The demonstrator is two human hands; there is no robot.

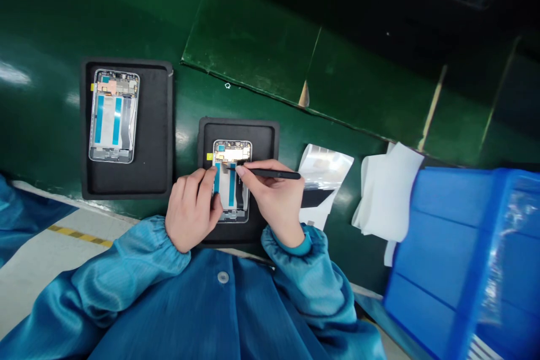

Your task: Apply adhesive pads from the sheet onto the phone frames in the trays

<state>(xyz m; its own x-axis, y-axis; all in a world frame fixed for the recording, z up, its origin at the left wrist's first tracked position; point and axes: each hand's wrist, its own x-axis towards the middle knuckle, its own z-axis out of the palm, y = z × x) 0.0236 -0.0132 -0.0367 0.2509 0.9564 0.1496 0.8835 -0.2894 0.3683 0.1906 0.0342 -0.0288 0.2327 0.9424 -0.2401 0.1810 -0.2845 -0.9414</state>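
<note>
An opened smartphone [225,188], its circuit board and two blue strips showing, lies in a black tray [265,132] in front of me. My left hand [192,208] steadies the phone at its left side, with bent index finger and thumb on its edge. Between the fingers of my right hand [278,197] is a pair of slim black tweezers [274,173]. Its thin tip points left, over the phone just below the board; whether it touches a part I cannot tell. A small yellow tab [210,156] sticks out at the phone's upper left.
Another opened phone [113,115] lies in a second black tray [158,191] at left. Right of my hand are a silvery film sheet [327,163], white sheets [386,197] and a blue bin [439,236]. A raised green board edge [253,87] crosses behind the trays.
</note>
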